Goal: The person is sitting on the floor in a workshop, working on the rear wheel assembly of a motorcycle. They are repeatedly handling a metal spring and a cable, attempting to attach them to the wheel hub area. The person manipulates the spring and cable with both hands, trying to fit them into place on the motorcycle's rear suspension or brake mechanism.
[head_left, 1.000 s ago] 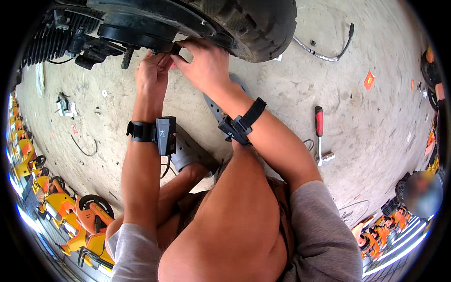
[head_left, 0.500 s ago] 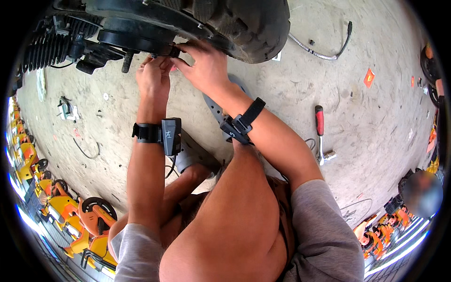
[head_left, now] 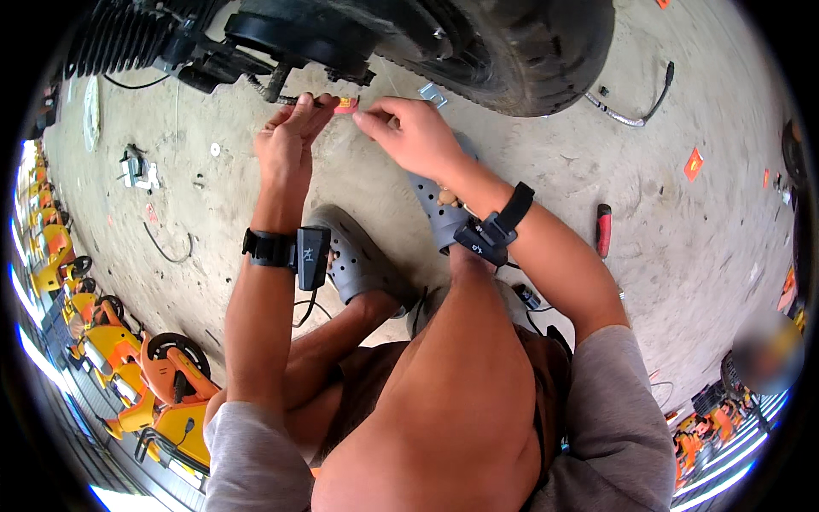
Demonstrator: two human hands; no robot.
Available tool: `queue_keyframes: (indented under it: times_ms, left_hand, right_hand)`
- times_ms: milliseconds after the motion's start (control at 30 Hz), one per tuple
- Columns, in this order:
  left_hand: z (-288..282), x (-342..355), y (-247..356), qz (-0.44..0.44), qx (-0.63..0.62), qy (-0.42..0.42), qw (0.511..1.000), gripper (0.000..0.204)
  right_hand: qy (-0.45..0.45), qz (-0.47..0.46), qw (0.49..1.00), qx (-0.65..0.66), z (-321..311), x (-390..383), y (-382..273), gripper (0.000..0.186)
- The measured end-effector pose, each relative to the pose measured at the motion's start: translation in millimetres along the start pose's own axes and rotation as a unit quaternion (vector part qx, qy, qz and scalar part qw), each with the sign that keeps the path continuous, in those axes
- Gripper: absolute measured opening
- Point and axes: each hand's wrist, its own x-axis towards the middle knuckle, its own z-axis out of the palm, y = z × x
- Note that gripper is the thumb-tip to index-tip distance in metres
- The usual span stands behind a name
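Observation:
Under the dark hub (head_left: pixel 294 38) beside the black tyre (head_left: pixel 529 60), my left hand (head_left: pixel 286 145) pinches the end of a cable (head_left: pixel 286 100). The cable has a coiled, silvery sleeve and runs up to the left past a threaded axle end (head_left: pixel 275 84). To the right of it, below the tyre, my right hand (head_left: pixel 414 136) hangs apart from the cable with thumb and fingers curled together. Whether anything small is between those fingertips is hidden. A small red packet (head_left: pixel 346 105) lies on the floor beyond the gap between my hands.
A red-handled tool (head_left: pixel 604 230) lies on the floor at right, beyond my right forearm. Another sleeved cable (head_left: pixel 636 118) and an orange card (head_left: pixel 694 164) lie farther off. At left are a metal part (head_left: pixel 136 169) and yellow-orange vehicles (head_left: pixel 111 358). My grey clogs (head_left: pixel 363 256) stand below my hands.
My hands, together at the hub before, are now apart. The right has drawn away to the right; the left is below the hub with the cable showing. The view has shifted.

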Motion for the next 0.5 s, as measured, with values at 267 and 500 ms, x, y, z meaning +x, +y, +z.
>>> queue_keyframes:
  times_ms: [267, 500]
  left_hand:
    - [-4.0, -19.0, -5.9, 0.022, 0.042, 0.007, 0.999, 0.019]
    - [7.3, -24.8, -4.1, 0.046, 0.050, 0.038, 0.997, 0.020]
  right_hand:
    - [-0.197, 0.194, 0.924, 0.264, 21.4, 31.4, -21.6, 0.040]
    - [-0.224, 0.244, 0.893, 0.303, 18.4, 31.9, -27.4, 0.034]
